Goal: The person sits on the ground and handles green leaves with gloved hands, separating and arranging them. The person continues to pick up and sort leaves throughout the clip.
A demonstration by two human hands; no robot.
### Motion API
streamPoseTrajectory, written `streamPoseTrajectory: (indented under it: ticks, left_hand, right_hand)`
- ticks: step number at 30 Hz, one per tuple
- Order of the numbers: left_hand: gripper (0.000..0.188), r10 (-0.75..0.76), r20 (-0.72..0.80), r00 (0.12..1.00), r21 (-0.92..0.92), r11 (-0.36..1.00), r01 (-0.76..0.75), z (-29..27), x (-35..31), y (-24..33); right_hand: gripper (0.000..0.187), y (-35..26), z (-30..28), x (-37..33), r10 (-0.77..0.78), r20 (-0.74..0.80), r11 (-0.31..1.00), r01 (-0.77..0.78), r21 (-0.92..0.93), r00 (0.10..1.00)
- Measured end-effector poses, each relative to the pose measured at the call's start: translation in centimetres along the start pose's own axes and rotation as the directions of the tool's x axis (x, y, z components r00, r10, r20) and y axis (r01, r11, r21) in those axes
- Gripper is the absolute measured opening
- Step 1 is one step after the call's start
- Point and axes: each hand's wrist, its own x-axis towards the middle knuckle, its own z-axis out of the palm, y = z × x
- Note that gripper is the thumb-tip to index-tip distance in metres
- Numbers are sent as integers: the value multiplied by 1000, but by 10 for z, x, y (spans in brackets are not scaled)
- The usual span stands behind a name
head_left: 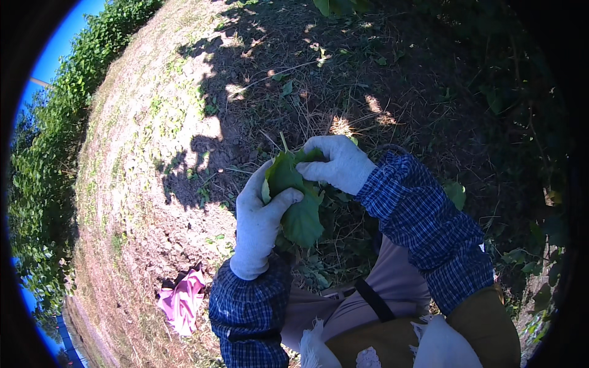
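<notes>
Two gloved hands meet mid-view, and between them sits a bunch of broad green leaves (304, 224), the count hidden by overlap. Left hand (257, 214) first: its thumb presses across the near face, its fingers wrap behind the far edge, a firm hold. Over to the right hand (337, 162), thumb and forefinger pinching the upper right margin of the foliage, other fingers curled in alongside. How far along is it? The leaves look detached and gathered, so I'd judge that part done; the shaping looks unfinished, with edges uneven and both grips engaged, though how much remains can't be told. Now the lie of it: a thin pale stem (283, 141) pokes out above the left fingertips, aimed away from the wearer and a touch left, while the widest blade hangs below the left thumb, toward the lap. So the long axis runs away-to-near, its near end slanting slightly right. Well off to the lower left of the left fingers, a pink cloth (184, 300) lies crumpled on sunlit ground; far beyond those fingers on the left climbs a leafy green hedge (43, 178); just past the right fingertips, dry grass stalks (342, 127) catch the light.
</notes>
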Motion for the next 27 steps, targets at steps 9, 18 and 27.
streamPoseTrajectory:
  ticks: [9, 18, 27]
  left_hand:
    - [32, -135, 116, 984, -68, 987, 143, -5, 0, 0]
    - [20, -156, 130, 979, -168, 970, 177, -5, -1, 2]
    - [20, -193, 203, 960, -212, 949, 235, -7, -5, 3]
  right_hand:
    - [20, 5, 3, -4, -132, -36, 991, 131, -37, 991]
    - [18, -4, 2, -10, -348, -7, 900, 332, -282, 937]
    - [20, 13, -4, -2, -467, -192, 790, 311, -528, 863]
